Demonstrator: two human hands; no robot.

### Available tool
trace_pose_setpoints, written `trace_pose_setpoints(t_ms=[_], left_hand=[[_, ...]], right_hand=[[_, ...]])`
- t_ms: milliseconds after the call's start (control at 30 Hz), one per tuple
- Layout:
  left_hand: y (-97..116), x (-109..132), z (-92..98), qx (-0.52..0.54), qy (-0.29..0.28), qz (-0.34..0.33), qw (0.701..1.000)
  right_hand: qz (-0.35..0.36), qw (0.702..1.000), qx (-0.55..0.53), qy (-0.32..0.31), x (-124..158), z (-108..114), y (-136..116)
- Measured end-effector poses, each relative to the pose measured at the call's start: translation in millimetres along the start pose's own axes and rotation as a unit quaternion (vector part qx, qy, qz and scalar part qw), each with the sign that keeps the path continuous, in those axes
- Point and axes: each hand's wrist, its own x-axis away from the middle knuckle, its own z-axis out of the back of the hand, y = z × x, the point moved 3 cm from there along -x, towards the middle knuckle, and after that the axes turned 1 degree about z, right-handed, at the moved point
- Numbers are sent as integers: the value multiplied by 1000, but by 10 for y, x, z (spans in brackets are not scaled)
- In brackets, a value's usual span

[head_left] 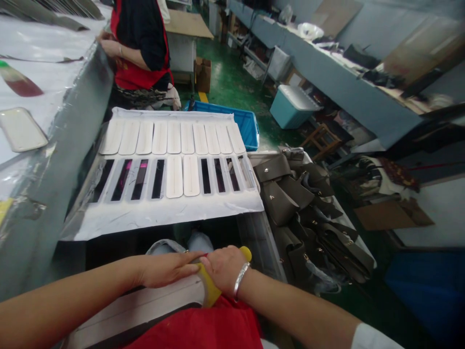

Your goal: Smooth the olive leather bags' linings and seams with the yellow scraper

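My right hand (222,268), with a silver bangle on the wrist, is closed round a yellow tool (208,287) whose rounded end (247,252) pokes out past the knuckles. My left hand (165,267) lies flat with fingers stretched out, its fingertips resting against the yellow tool and on a pale strip (156,303) across my lap. Ahead lies a white sheet (170,213) with rows of white elongated pieces (174,138) and several empty dark slots (158,178).
A pile of dark olive bag parts (308,213) sits to the right of the sheet. A person in a red apron (141,48) stands at the far end. A blue crate (247,123), a teal bin (292,106) and a long bench (345,82) lie beyond.
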Motion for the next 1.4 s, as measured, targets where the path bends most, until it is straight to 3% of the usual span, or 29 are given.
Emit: trace_pose_setpoints(t_ms=[100,233,533,800,1067,1167,1400], left_hand=[[11,-17,-43,-62,-21,30,997],[26,-38,-44,-103,-10,60,993],[98,12,-56,-128,16,67,989],[119,206,120,-88,-7,43,995],[124,79,64,-116,46,71,990],[121,23,-10,-117,33,71,990],[215,-2,-108,-173,52,90,979]], right_hand=[[-35,999,-11,-19,113,-59,-11],[-28,998,-13,-49,100,-38,-9],[65,988,50,-131,-5,265,56],[132,980,146,18,-137,513,257],[251,954,153,56,-362,445,142],[229,962,144,40,-286,364,157],[52,995,85,8,88,152,219]])
